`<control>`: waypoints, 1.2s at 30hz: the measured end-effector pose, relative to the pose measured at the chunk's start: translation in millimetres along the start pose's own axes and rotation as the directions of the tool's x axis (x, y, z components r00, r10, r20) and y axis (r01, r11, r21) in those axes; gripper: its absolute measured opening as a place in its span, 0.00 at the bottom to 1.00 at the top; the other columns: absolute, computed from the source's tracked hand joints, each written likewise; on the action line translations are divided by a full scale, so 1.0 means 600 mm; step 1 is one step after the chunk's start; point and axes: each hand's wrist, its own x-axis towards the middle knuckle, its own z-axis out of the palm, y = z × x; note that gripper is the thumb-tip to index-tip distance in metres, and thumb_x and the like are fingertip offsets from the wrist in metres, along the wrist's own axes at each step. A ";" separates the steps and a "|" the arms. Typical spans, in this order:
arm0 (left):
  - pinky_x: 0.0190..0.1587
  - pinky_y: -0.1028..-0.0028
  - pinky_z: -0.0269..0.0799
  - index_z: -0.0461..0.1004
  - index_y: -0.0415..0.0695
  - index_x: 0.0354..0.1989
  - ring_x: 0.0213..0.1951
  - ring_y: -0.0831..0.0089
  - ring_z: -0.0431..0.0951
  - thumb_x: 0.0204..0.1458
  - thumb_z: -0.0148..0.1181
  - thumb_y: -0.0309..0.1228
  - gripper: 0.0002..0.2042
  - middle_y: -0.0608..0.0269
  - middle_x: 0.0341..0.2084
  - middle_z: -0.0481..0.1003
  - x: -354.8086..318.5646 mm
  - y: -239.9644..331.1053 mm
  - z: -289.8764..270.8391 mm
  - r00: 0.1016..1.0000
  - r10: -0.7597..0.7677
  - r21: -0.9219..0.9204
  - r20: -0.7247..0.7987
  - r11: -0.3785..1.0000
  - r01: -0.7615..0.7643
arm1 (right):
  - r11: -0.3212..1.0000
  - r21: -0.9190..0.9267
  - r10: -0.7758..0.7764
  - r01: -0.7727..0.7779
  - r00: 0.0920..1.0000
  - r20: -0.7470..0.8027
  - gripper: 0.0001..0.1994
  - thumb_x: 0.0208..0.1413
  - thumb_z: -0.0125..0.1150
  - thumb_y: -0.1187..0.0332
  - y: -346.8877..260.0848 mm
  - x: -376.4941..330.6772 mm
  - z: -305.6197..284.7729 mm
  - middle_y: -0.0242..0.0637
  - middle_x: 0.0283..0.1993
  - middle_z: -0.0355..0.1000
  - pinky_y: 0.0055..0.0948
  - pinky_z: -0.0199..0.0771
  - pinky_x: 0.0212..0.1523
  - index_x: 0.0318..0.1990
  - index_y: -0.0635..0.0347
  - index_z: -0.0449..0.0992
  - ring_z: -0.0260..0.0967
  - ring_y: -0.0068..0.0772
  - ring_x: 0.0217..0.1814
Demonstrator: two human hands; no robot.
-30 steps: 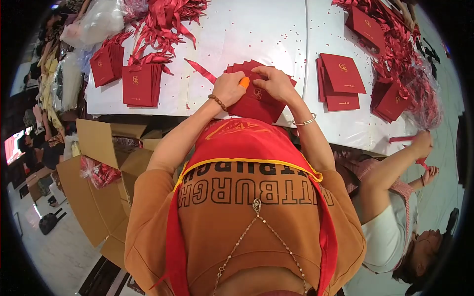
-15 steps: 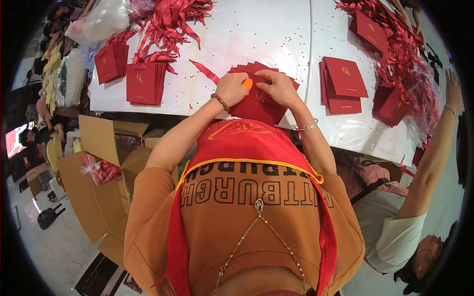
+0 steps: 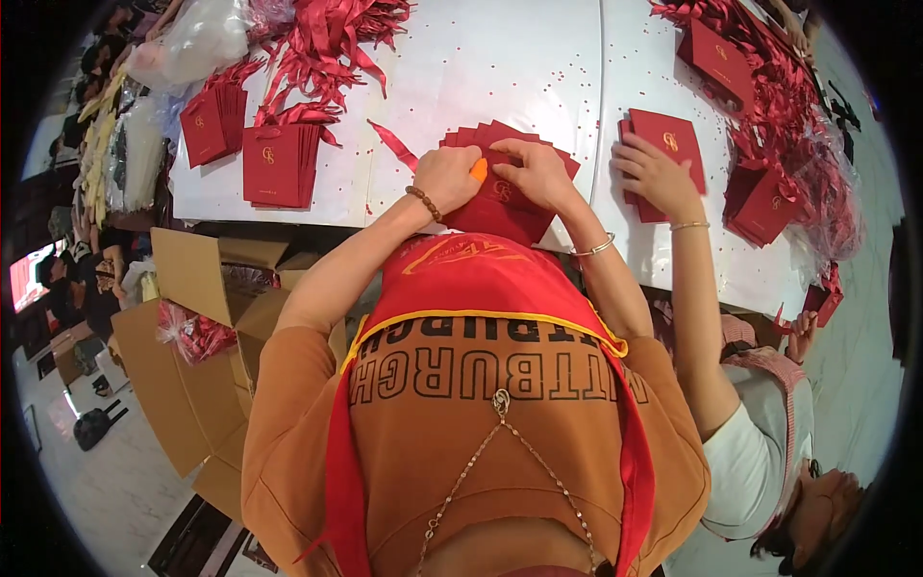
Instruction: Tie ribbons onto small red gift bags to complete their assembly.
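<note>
The head view comes from the left one of two fisheye cameras worn side by side, looking steeply down from above the brown shirt [image 3: 308, 452], nearest of all, over the red apron [image 3: 471, 288] to the left hand [image 3: 448, 177] and right hand [image 3: 536, 173], somewhat farther off, and the white table [image 3: 481, 67] beyond; its wide sweep reaches the pale floor [image 3: 125, 481] on both sides, and straight edges bend toward the dark round rim

Red bags [image 3: 514, 217], gold emblem [image 3: 501, 189]; red-specked white table [image 3: 471, 72].
</note>
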 end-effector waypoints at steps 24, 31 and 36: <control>0.34 0.64 0.66 0.72 0.46 0.24 0.36 0.60 0.72 0.47 0.55 0.37 0.08 0.61 0.29 0.73 0.022 0.000 -0.049 0.981 0.116 -0.151 -0.154 0.979 -0.140 | 0.990 0.128 -0.055 0.052 0.998 0.018 0.12 0.45 0.60 0.67 -0.014 -0.006 -0.002 0.41 0.30 0.74 0.34 0.69 0.34 0.39 0.58 0.72 0.71 0.41 0.35; 0.37 0.64 0.66 0.77 0.47 0.26 0.38 0.65 0.74 0.43 0.55 0.40 0.11 0.64 0.35 0.75 0.083 -0.016 -0.091 0.872 -0.140 0.109 0.470 0.989 0.100 | 0.954 -0.192 -0.248 0.231 0.966 -0.069 0.07 0.45 0.61 0.70 -0.033 -0.020 0.014 0.33 0.24 0.71 0.31 0.60 0.36 0.33 0.57 0.72 0.68 0.34 0.29; 0.32 0.73 0.63 0.77 0.41 0.26 0.28 0.75 0.70 0.42 0.53 0.34 0.10 0.65 0.22 0.73 0.118 -0.037 -0.084 0.632 0.058 -0.115 0.773 0.992 0.050 | 0.847 -0.406 -0.457 0.343 0.860 -0.227 0.06 0.44 0.62 0.68 -0.043 -0.032 0.024 0.28 0.21 0.69 0.32 0.51 0.39 0.32 0.50 0.73 0.65 0.29 0.28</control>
